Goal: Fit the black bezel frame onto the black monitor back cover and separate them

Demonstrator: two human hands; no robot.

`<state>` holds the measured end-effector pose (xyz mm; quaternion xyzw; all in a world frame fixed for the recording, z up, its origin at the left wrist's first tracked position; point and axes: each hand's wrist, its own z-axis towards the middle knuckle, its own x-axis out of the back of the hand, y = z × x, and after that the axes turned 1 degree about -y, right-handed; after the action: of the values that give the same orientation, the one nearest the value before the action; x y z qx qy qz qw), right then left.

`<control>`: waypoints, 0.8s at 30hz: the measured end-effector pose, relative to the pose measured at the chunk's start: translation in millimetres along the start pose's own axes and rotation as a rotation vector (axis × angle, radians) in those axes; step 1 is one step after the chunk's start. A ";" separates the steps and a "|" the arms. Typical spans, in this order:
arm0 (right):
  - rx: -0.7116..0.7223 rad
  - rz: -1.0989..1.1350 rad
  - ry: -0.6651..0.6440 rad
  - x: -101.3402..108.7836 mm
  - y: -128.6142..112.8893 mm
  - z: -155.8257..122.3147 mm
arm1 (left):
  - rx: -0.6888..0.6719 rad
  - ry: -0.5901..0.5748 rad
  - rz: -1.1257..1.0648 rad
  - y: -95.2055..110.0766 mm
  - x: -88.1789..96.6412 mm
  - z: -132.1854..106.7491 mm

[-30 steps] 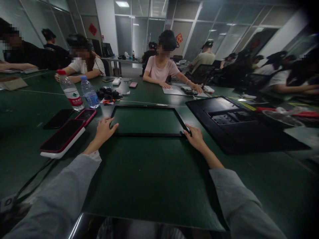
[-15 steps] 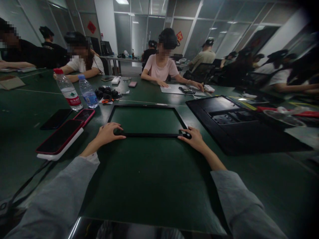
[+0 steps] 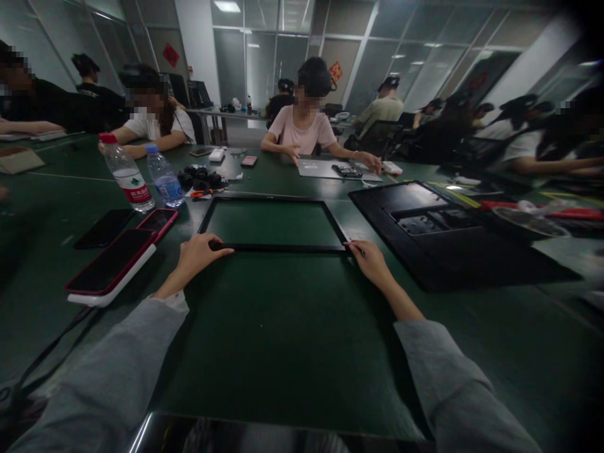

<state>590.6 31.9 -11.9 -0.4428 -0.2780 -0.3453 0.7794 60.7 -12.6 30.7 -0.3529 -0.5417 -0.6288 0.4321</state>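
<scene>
A thin black rectangular frame [image 3: 272,199] lies flat on the green table [image 3: 283,340] in front of me. My left hand [image 3: 195,255] rests on its near left corner, fingers stretched along the near edge. My right hand [image 3: 370,259] lies on the near right corner, fingers curled over the edge. Both arms wear grey sleeves.
Left of the frame lie several phones [image 3: 111,264] and two water bottles [image 3: 127,179]. A large black panel [image 3: 453,245] lies to the right. A glossy dark sheet [image 3: 236,434] sits at the near edge. Other people sit across and around the table.
My left hand slid from the frame's left side to its near left corner and flattened along the edge. The frame has shifted slightly away and left; my right hand stayed on its corner.
</scene>
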 end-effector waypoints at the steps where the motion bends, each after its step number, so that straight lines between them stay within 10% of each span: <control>1: 0.001 -0.001 0.001 -0.1 -0.4 0.1 | 0.015 0.000 -0.003 0.5 0.3 0.2; 16: -0.019 -0.054 0.064 7.6 -2.6 -0.3 | 0.096 -0.059 -0.093 4.3 3.4 1.6; 24: -0.213 -0.181 0.342 49.8 7.2 -5.7 | 0.087 -0.049 -0.095 3.2 3.2 1.8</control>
<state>627.2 14.9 18.8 -0.4307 -0.1421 -0.5114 0.7299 62.4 -11.5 35.1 -0.3229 -0.5949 -0.6158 0.4034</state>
